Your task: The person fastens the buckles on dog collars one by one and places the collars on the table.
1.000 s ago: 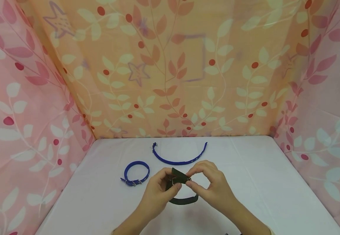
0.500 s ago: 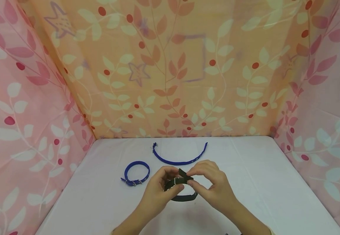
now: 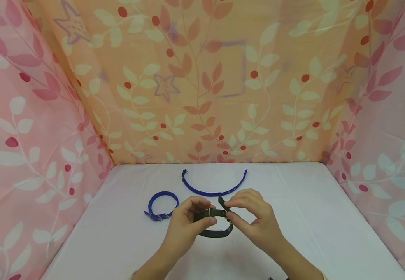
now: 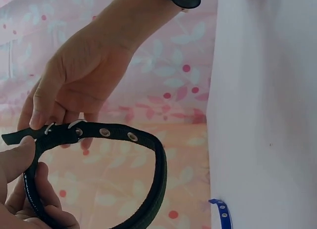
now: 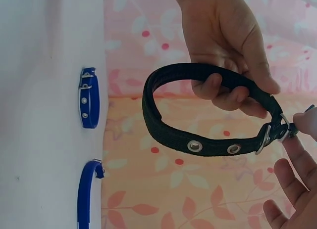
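Both hands hold a dark collar [image 3: 216, 233] bent into a loop above the table. My left hand [image 3: 184, 223] grips the band, thumb in front and fingers behind. My right hand [image 3: 258, 216] pinches the collar at its buckle [image 5: 284, 129], where a free strap tip [image 3: 222, 202] sticks up beside the fingers. A metal D-ring [image 5: 264, 140] sits close to the buckle, and metal eyelets [image 4: 105, 132] line the band. In the left wrist view the strap end [image 4: 14, 138] passes out beyond the buckle. Fingers partly cover the buckle in the head view.
A blue collar [image 3: 163, 193], fastened into a ring, lies left of the hands. Behind them, another blue collar [image 3: 207, 193] lies unfastened in an arc on the white table [image 3: 118, 241]. Patterned cloth walls [image 3: 202, 116] enclose the back and sides.
The strap tip has swung rightward and more upright, away from my left hand. The buckle area shows more plainly, and the loop has risen slightly. Both blue collars stay put.
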Motion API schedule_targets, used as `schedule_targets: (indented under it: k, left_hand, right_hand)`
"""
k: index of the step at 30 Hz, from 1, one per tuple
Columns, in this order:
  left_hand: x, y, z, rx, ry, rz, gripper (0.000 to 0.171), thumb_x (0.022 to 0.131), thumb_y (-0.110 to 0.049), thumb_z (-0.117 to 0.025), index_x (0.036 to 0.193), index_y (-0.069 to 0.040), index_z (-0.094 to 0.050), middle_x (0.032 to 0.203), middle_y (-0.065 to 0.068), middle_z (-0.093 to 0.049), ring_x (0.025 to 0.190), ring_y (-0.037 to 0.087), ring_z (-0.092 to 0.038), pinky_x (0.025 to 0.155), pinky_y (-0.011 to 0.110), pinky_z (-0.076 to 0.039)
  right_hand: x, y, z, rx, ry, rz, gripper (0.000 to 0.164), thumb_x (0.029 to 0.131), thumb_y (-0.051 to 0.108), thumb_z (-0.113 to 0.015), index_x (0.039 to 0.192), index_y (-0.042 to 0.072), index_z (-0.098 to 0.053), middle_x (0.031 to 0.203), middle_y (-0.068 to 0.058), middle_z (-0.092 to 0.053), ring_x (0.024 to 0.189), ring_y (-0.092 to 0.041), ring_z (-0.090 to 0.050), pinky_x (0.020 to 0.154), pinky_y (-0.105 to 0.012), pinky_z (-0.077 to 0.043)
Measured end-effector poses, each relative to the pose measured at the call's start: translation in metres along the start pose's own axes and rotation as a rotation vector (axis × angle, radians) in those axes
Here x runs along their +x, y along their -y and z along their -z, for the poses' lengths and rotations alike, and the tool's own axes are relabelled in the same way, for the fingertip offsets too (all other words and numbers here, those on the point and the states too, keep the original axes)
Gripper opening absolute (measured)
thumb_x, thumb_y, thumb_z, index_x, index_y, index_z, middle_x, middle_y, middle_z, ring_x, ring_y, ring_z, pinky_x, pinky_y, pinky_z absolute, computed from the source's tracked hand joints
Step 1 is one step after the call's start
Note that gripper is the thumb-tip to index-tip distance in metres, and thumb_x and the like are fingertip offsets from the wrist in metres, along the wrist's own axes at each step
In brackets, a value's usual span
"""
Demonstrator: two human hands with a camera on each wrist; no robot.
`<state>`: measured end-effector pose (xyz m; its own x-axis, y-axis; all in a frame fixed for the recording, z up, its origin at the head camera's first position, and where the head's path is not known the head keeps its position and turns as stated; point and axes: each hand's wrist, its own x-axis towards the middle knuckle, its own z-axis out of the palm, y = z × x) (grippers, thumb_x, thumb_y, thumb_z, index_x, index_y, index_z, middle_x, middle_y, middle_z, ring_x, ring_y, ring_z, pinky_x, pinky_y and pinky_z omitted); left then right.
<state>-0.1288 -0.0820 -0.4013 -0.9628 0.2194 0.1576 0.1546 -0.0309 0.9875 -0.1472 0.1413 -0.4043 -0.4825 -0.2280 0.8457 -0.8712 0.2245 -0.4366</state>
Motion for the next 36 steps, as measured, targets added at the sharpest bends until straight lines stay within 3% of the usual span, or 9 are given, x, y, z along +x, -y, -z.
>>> schedule_targets:
  k: [14, 20, 36]
  left_hand:
    - [-0.0045, -0.0008, -0.0031, 0.021, -0.022, -0.043, 0.030, 0.081, -0.012, -0.087, 0.109, -0.013, -0.077, 0.106, 0.009, -0.075, 0.096, 0.025, -0.072, 0.084, 0.032, -0.061]
    - [-0.0057, 0.0009, -0.0054, 0.001, -0.021, -0.065, 0.030, 0.081, -0.011, -0.086, 0.109, -0.009, -0.077, 0.105, 0.010, -0.076, 0.094, 0.025, -0.073, 0.083, 0.035, -0.062]
    - [-0.0076, 0.0016, -0.0072, 0.032, -0.045, -0.042, 0.029, 0.080, -0.013, -0.087, 0.107, -0.014, -0.078, 0.102, 0.006, -0.076, 0.090, 0.021, -0.073, 0.081, 0.031, -0.062]
  right_hand:
    - [0.0024, 0.0002, 0.0033, -0.038, 0.025, 0.046, 0.040, 0.067, -0.005, -0.080, 0.099, 0.017, -0.077, 0.093, 0.003, -0.069, 0.097, -0.019, -0.058, 0.092, -0.028, -0.041]
    - [0.0031, 0.0011, 0.0029, -0.073, 0.036, 0.056, 0.037, 0.066, -0.005, -0.076, 0.093, 0.020, -0.075, 0.091, 0.006, -0.066, 0.097, -0.018, -0.056, 0.093, -0.029, -0.040]
    - [0.0063, -0.0012, 0.0019, -0.124, 0.066, 0.162, 0.033, 0.064, -0.003, -0.073, 0.088, 0.019, -0.073, 0.085, 0.007, -0.061, 0.092, -0.016, -0.055, 0.096, -0.035, -0.036]
